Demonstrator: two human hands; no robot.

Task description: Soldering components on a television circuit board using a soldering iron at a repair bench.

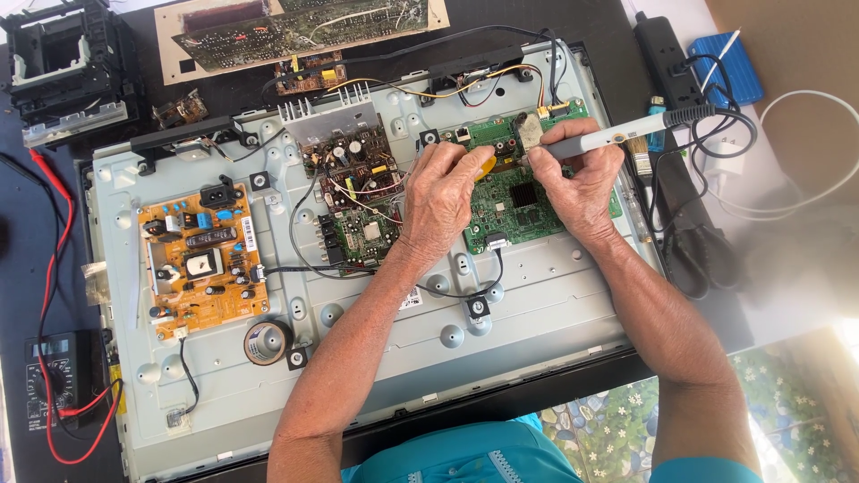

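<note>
A grey metal back chassis (537, 313) of a flat screen fills the middle of the view and bears everything the hands work on. At nine o'clock on it sits an orange power board (201, 268); at the centre, toward twelve o'clock, a dark board with a finned heat sink (344, 148); at about one o'clock the green main board (514, 192). Beyond the chassis, at twelve o'clock, a long bare circuit board (295, 27) lies flat, and at eleven o'clock stands an open black plastic housing (63, 58); what it holds cannot be made out. At one to two o'clock a black power strip (664, 58) lies beside a blue case (729, 67).

The left hand (443, 197) rests over the left edge of the green main board, fingers curled together around a small yellow thing (483, 165) pinched at its tip. The right hand (582, 183) is clamped on a white soldering iron (617, 134), its tip down on the green main board near that board's top edge, its cord running off toward two o'clock.

At seven o'clock a roll of dark tape (267, 342) lies on the chassis, and at eight o'clock, off it, a black multimeter (58, 380) with red leads.
</note>
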